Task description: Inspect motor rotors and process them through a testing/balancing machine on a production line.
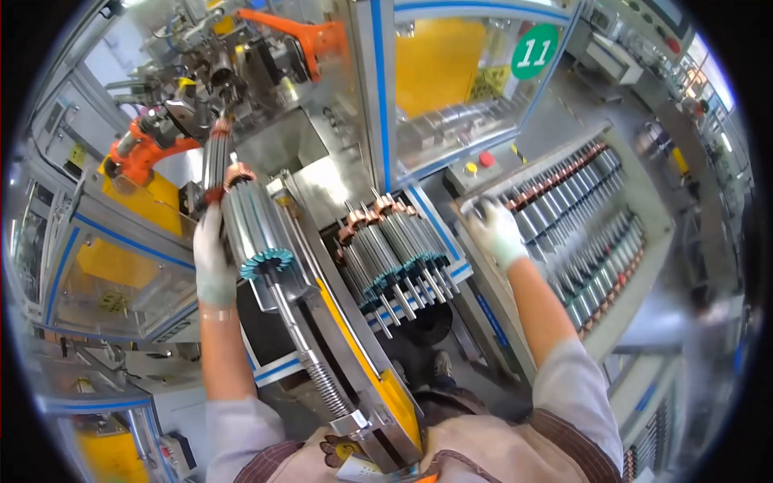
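My left hand (211,253), in a white glove, is closed against the left side of a large motor armature (254,221) with copper at its far end and teal windings at its near end. Its fingertips are partly hidden by the armature. That armature lines up with a steel shaft and spring (322,378) on a long fixture. Beyond the hand is another copper-ended armature (216,157). My gloved right hand (497,232) reaches to the left end of an armature row in a grey tray (656,241), its fingers curled on an armature's end, slightly blurred.
Several armatures (386,253) stand in a rack between my arms. Orange robot arms (310,40) work inside the guarded cell at far left. A button box (479,169) with red and yellow buttons sits behind the tray. A yellow strip (346,326) runs along the fixture.
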Available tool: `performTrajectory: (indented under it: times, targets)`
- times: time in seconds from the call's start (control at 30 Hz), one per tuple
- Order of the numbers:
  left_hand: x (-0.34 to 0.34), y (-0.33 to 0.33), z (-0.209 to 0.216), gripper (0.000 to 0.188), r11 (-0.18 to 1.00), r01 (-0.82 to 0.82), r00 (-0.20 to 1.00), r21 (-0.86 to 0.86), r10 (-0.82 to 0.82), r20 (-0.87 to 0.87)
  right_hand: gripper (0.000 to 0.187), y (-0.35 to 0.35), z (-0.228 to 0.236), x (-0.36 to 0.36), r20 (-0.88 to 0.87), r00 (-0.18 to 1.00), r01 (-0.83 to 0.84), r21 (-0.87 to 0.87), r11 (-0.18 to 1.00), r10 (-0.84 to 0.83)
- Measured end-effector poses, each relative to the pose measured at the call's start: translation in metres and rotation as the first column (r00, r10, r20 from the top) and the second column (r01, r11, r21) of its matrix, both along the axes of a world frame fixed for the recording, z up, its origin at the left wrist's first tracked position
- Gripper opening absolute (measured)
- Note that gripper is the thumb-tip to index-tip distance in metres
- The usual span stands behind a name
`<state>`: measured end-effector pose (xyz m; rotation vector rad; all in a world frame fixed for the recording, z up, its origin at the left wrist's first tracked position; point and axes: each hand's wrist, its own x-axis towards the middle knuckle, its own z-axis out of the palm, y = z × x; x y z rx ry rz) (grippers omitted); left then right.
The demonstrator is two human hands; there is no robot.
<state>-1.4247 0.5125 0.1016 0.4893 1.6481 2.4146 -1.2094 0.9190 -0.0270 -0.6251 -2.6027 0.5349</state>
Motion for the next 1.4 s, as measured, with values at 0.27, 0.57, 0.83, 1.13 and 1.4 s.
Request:
performTrajectory:
  times: [0.27,0.57,0.83,1.13,1.4]
  targets:
    - [0.171,-0.103,-0.106,0.026,0.763,-0.265,0.898,-0.590,0.418,0.137,0.060,0.033,-0.032,-0.080,0.377,0.919,0.058,0.166,0.985,-0.117]
    - [0.176,-0.094,-0.166,0.057,-0.044,0.017,0.934,-0.999,0.357,0.000,0.088,-0.034,0.045,-0.070,-0.182,0.850,-0.454,-0.731,0.510,0.495]
    - [0.152,-0.076,-0.175,0.092,0.171,-0.399,0.899,-0.901,0.267,-0.348,0.092,-0.114,0.107,-0.062,0.506,0.653,-0.635,-0.039,0.771,0.564]
    - [0.159,-0.079,-0.176,0.084,0.158,-0.350,0.914,-0.923,0.271,-0.301,0.080,-0.133,0.099,0.025,-0.639,0.732,-0.680,-0.670,-0.298,-0.234]
    - [0.157,-0.073,-0.164,0.088,0.116,-0.317,0.918,-0.941,0.285,-0.274,0.083,-0.151,0.122,0.039,-0.605,0.793,-0.608,-0.780,0.148,0.071]
